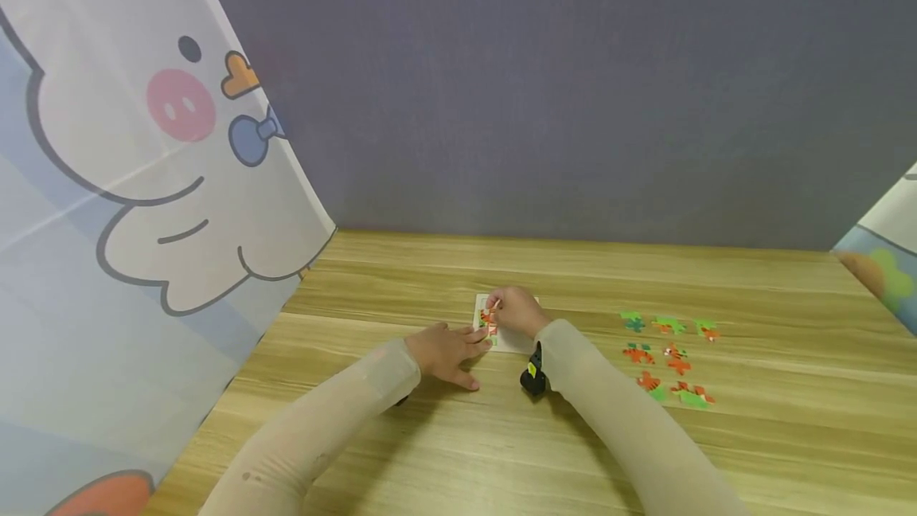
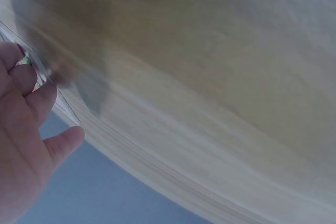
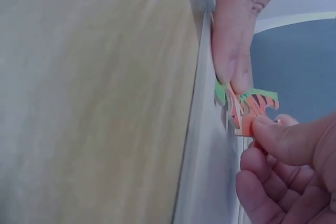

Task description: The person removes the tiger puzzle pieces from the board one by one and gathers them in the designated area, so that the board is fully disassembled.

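Note:
A white puzzle board (image 1: 512, 342) lies on the table under both hands, with orange and green pieces along its left side. My right hand (image 1: 519, 310) is over the board. In the right wrist view its thumb and fingers pinch a jigsaw piece (image 3: 261, 103), orange with black stripes and a green edge, tilted up from the board. My left hand (image 1: 446, 353) lies at the board's left edge with its fingers extended. Those fingertips press on a piece (image 3: 220, 94) in the board, right beside the held one. In the left wrist view the thumb (image 2: 65, 142) is spread from the fingers.
Several loose jigsaw pieces (image 1: 669, 325) lie in rough rows on the wooden table (image 1: 473, 452), right of the board. A grey panel (image 1: 573, 102) rises behind the table. A printed cartoon curtain (image 1: 208, 181) hangs on the left, another patterned sheet at the right.

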Available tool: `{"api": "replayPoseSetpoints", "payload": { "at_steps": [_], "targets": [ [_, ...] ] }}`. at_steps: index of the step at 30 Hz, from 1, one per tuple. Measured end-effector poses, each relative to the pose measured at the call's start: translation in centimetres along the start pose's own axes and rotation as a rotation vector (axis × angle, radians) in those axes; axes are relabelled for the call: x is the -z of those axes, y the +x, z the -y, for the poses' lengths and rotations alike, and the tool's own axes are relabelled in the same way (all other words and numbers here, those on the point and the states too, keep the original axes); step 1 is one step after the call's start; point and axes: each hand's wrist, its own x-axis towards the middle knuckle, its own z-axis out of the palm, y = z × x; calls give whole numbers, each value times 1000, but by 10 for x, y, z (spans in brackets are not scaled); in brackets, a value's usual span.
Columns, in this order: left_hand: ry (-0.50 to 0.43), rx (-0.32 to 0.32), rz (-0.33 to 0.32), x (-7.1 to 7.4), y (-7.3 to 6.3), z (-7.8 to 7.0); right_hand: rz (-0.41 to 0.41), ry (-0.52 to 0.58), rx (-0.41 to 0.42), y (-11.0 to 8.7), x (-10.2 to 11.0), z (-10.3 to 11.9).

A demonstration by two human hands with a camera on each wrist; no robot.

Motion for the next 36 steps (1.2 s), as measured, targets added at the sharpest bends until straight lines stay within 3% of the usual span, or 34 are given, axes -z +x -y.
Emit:
{"api": "replayPoseSetpoints", "payload": {
  "at_steps": [3,9,15,28,36],
  "targets": [
    [-2,-9,3,-1,1,-1,9,62,-91,-1,-1,-3],
    [-1,-9,7,-3,4,-3,-38,301,-249,-3,-2,-12],
    [3,-13,6,-2,3,-2,-48,398,-267,-4,0,-19],
    [-22,-36,-18,-2,-1,3,17,359,-206,-18,19,-24],
    [-83,-57,-9,-8,-1,7,44,377,-229,-37,37,-36]
  ]
}}
